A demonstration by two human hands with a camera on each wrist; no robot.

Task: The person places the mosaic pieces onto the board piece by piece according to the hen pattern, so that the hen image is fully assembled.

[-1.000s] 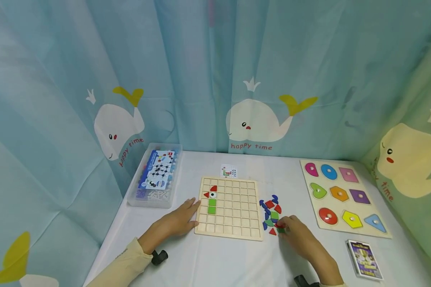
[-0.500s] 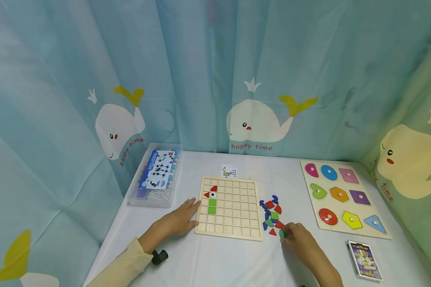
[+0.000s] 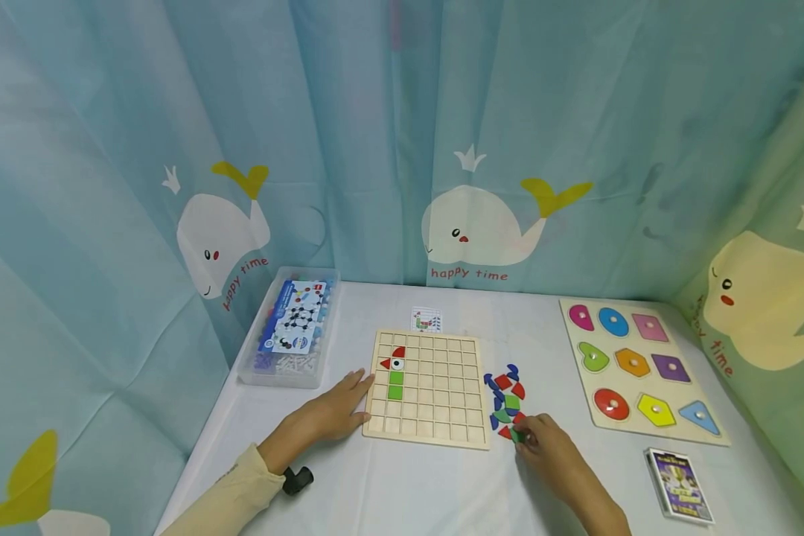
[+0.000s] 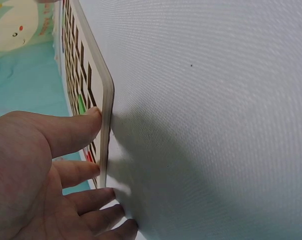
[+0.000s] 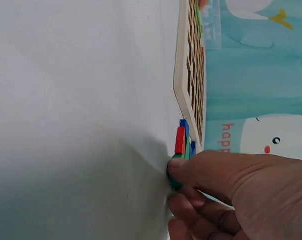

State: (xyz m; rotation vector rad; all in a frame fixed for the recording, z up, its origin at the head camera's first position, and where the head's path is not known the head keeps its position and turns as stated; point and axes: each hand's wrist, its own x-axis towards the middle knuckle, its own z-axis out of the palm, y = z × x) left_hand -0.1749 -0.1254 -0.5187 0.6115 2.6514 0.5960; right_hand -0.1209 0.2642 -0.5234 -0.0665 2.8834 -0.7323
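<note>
A wooden grid board point(image 3: 435, 417) lies on the white table. My left hand point(image 3: 338, 408) rests against its left edge; in the left wrist view the thumb point(image 4: 75, 132) touches the rim and the fingers are extended. Set in the board are a red quarter-round, a red triangle, an eye tile point(image 3: 397, 364) and two green squares point(image 3: 396, 385). Beside its right edge lies a loose cluster of red, blue and green pieces point(image 3: 512, 402). At the near end of that cluster my right hand point(image 3: 551, 445) pinches a green curved piece point(image 5: 173, 180), partly hidden by the thumb.
A small pattern card point(image 3: 426, 319) lies behind the board. To the left stands a clear box of molecule parts point(image 3: 288, 327). On the right are a knobbed shape puzzle point(image 3: 616, 380) and a boxed card deck point(image 3: 680, 485). A whale-print curtain point(image 3: 375, 149) surrounds the table.
My right hand has drawn the green piece toward me out of the cluster, then shifted slightly left with it, beside the red triangle. My left hand has stayed on the board.
</note>
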